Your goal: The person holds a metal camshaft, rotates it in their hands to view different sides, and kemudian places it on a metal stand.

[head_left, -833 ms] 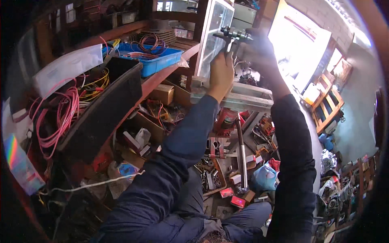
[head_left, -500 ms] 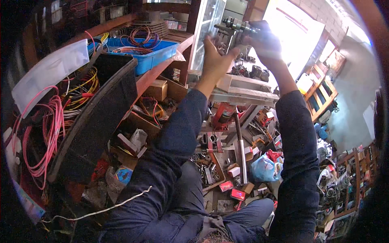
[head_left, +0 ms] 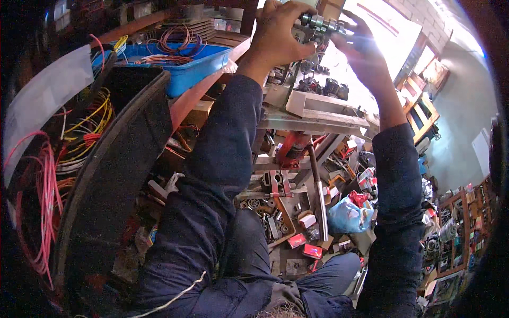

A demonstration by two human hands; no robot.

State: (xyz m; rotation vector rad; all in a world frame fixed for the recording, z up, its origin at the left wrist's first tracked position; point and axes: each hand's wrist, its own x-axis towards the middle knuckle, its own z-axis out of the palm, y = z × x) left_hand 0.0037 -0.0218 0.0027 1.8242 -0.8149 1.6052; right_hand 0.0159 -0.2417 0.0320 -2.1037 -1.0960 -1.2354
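Note:
A short, stepped shiny metal shaft (head_left: 321, 24) is held up at the top of the view, lying roughly sideways. My left hand (head_left: 278, 40) curls round its left end, fingers over the top and thumb below. At the other end, my right hand (head_left: 363, 50) grips the shaft between thumb and fingers, partly washed out by glare. Just beneath both hands, dark metal machine parts (head_left: 336, 90) sit on a wooden bench (head_left: 313, 124).
To the left stand a blue tray (head_left: 199, 71) with coiled wires and a black bin (head_left: 114, 159) with pink cables (head_left: 45, 212). Below the bench are a red jack (head_left: 293, 150), a long metal bar (head_left: 320, 201), red boxes (head_left: 313, 250) and a blue plastic bag (head_left: 347, 214).
My left hand has risen from beside the shaft with spread fingers to close round its left end. My right hand has shifted slightly right, and the view has turned a little.

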